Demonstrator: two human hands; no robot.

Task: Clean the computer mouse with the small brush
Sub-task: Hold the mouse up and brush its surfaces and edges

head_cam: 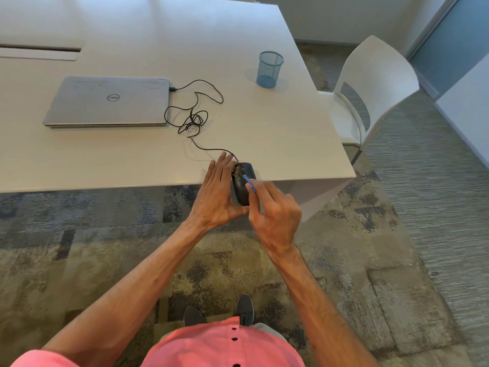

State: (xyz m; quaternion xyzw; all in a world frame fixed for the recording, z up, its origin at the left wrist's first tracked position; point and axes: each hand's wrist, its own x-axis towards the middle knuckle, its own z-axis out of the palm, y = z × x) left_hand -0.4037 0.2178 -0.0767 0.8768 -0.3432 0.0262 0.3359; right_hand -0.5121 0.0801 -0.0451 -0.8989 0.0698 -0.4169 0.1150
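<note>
The mouse (240, 194) was at the near edge of the table (132, 160), towards its right corner, with its rear end hanging out over the floor. Its long axis ran almost straight away from the person, buttons and wheel at the far end, where the cable (195, 115) left for the closed laptop (108, 102).

The left hand (217, 192) held the mouse from its left side, fingers laid nearly straight along that flank and the thumb hooked round the near end. The right hand (275, 218) came in from the right and rear, its fingertips pinching the blue brush (250, 185) by the handle. The brush slanted up and to the left across the back of the mouse, its tip touching the top near the wheel.

The brush crossed the long axis at an angle, so the next strokes would likely run along the button seams. A mesh pen cup (269, 69) stood well apart, near the far right edge.
</note>
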